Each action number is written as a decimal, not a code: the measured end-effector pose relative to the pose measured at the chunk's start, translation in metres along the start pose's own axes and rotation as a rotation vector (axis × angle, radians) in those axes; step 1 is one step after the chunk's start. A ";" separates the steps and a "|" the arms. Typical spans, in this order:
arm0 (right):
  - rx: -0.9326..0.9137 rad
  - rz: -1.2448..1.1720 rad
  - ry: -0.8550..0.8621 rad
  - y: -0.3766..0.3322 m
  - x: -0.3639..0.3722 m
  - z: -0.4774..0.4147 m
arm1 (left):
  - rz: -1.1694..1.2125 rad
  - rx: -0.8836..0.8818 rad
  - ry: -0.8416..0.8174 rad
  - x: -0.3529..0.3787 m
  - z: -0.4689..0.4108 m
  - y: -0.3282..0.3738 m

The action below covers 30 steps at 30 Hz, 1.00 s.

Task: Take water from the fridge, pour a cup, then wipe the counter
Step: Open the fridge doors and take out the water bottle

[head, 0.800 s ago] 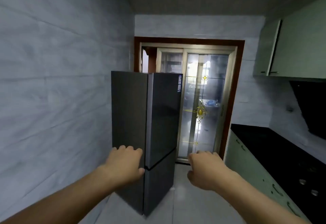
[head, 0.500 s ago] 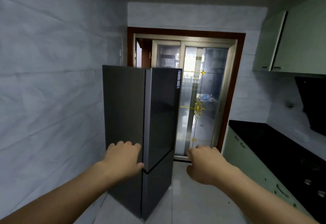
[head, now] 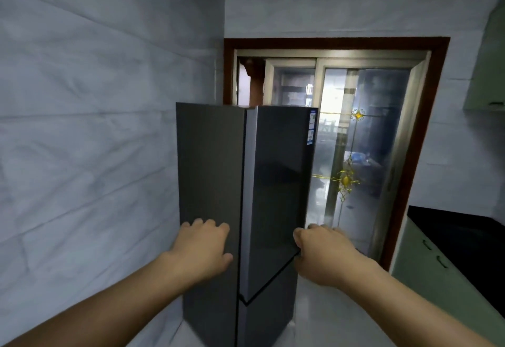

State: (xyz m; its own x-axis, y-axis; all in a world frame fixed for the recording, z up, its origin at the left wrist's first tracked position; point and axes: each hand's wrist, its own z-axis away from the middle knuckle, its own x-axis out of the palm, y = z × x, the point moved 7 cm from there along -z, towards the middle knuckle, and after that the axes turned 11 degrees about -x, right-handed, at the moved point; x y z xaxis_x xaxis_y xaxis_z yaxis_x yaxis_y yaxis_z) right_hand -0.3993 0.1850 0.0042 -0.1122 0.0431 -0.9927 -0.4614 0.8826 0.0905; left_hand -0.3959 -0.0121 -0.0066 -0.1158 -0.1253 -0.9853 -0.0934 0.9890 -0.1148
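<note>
A tall dark grey fridge stands against the left wall, both of its doors closed. My left hand hovers in front of the fridge's side panel, fingers loosely curled and holding nothing. My right hand is at the right edge of the upper door, near the seam between the two doors, fingers loosely curled; whether it touches the door edge is unclear. No water bottle, cup or cloth is in view.
A sliding glass door in a brown frame lies behind the fridge. A black counter over pale green cabinets runs along the right. An upper cabinet hangs at far right. Tiled floor lies between fridge and cabinets.
The view has swung left and closer to the fridge. Both hands have advanced toward it; my right hand has come up to the upper door's right edge.
</note>
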 end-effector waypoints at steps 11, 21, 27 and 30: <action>-0.154 -0.018 -0.019 0.059 0.026 -0.162 | -0.026 -0.104 -0.016 0.017 -0.152 0.007; -0.113 -0.042 0.106 0.084 0.036 -0.306 | 0.058 0.056 0.097 0.028 -0.316 -0.010; -0.146 -0.079 0.526 0.098 -0.003 -0.369 | 0.300 0.287 0.445 0.005 -0.406 -0.012; -0.233 0.075 0.708 0.101 -0.015 -0.389 | 0.344 0.353 0.588 -0.006 -0.439 -0.006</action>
State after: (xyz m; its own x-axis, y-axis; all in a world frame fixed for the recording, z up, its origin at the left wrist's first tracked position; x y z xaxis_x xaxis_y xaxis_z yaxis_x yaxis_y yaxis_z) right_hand -0.7870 0.0917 0.0588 -0.6538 -0.2820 -0.7021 -0.5962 0.7634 0.2485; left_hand -0.8282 -0.0522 0.0559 -0.5971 0.2710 -0.7550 0.3535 0.9338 0.0557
